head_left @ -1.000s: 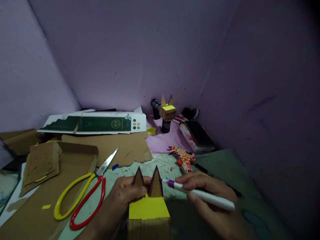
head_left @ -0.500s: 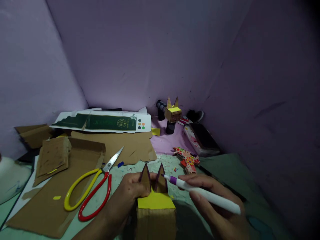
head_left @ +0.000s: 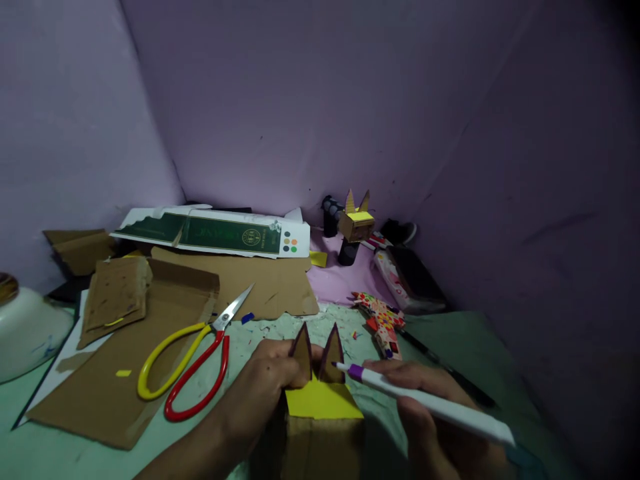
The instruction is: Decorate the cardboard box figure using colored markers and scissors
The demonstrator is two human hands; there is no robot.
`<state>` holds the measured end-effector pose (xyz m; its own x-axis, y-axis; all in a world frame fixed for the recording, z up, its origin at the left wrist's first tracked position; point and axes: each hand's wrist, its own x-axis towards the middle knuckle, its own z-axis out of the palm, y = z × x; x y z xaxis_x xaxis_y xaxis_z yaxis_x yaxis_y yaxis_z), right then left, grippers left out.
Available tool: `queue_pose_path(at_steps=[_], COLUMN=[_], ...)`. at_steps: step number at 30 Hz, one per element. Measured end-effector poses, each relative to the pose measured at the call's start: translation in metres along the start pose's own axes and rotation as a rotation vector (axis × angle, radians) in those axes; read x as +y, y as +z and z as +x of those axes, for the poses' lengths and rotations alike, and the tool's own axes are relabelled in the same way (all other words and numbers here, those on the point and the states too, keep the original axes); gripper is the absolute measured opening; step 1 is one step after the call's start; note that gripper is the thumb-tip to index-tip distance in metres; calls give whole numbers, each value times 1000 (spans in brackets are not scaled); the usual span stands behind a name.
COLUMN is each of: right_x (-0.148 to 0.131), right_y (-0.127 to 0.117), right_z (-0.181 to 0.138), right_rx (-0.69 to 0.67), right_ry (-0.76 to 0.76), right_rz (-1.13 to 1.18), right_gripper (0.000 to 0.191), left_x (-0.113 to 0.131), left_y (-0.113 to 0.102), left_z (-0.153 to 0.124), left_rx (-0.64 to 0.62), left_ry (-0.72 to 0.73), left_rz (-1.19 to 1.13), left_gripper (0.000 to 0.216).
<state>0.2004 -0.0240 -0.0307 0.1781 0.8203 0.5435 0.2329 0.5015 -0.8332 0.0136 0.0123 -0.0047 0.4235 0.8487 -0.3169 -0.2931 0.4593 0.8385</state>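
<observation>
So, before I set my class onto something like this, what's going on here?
A person's left hand steadies a yellow-topped cardboard box by one of its two pointed ears, while the right hand holds a white and purple marker with its tip at the other ear. Both ears have dark purple edges. Scissors lie to the left, and a similar eared box stands behind.

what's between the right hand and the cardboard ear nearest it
In the head view, the white marker bridges it: its purple-banded front reaches from the right hand to the cardboard ear.
</observation>
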Motion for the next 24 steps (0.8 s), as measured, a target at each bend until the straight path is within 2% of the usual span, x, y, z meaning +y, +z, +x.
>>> queue_pose_path(at_steps=[3, 7, 13, 18, 22, 24], right_x=[-1, -2, 2, 4, 8, 10], right_y=[4, 5, 2, -7, -15, -18], right_z=[0, 0, 0, 5, 4, 3], right_rx=[19, -40, -34, -190, -178, -257], right_ry=[-51, -43, -90, -205, -172, -158], right_rz=[3, -71, -142, -177, -177, -163], right_gripper=[16, 22, 20, 12, 10, 11], left_x=[2, 7, 8, 5, 6, 8], left_y=[1, 5, 7, 4, 6, 8], left_z=[0, -1, -3, -2, -2, -4], left_rx=[2, -33, -8, 4, -15, -27], left_ry=[-11, -12, -19, -18, -16, -1], left_rz=[25, 50, 64, 111, 85, 81], left_gripper=[35, 34, 27, 28, 29, 29])
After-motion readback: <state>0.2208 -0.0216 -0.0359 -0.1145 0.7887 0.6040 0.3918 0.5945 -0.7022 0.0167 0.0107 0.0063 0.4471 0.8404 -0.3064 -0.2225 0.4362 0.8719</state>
